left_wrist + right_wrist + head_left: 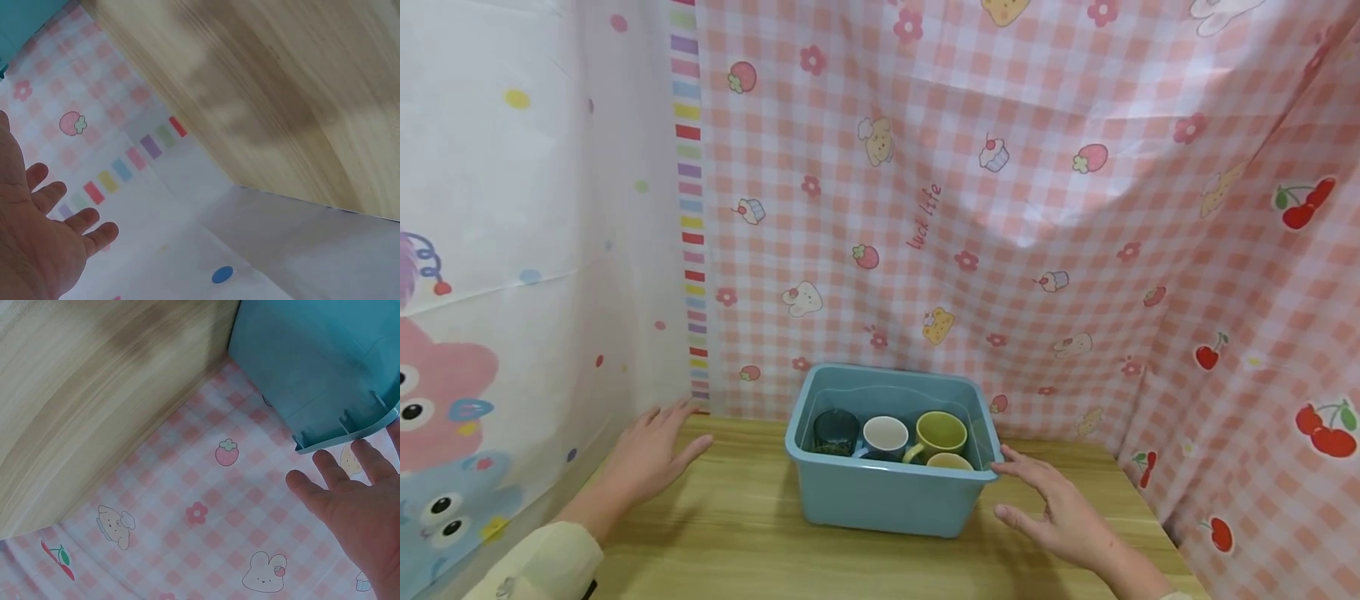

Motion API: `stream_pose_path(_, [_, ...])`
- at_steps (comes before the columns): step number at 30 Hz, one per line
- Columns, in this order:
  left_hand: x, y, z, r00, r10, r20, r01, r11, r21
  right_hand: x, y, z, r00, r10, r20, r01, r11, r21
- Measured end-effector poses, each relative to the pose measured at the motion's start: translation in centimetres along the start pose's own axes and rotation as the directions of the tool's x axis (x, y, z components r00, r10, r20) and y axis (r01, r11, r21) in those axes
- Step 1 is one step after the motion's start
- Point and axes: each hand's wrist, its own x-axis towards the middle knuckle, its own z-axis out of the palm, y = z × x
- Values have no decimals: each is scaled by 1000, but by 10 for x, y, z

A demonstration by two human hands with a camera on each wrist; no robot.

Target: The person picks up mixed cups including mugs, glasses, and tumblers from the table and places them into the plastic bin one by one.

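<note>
A blue plastic bin (880, 500) stands on the wooden table, holding several cups. Inside are a dark glass cup (837, 431), a white-lined mug (885, 435) with a blue handle, an olive-green mug (942, 431), and a tan cup (950, 461) partly hidden by the bin's front rim. My right hand (1056, 508) is at the bin's right side, fingers extended, fingertips right at the rim; the right wrist view shows them by the bin's edge (350, 436). My left hand (651, 454) hovers over the table left of the bin, fingers spread and holding nothing.
Pink checked cloth (925, 208) hangs close behind the bin and along the right side. White printed cloth (625, 250) hangs at the left. The wooden table (737, 533) extends on both sides of the bin, its back edge meeting the cloth.
</note>
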Motion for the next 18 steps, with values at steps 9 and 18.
stream_pose_path(9, [-8,-1,5,1000,5,17,-6,999,40,-2,4,-1,1000,-4,-4,4,1000,-4])
stream_pose_path(18, [-19,-5,16,998,-49,28,49,999,14,0,22,-6,998,62,7,-61,997,-51])
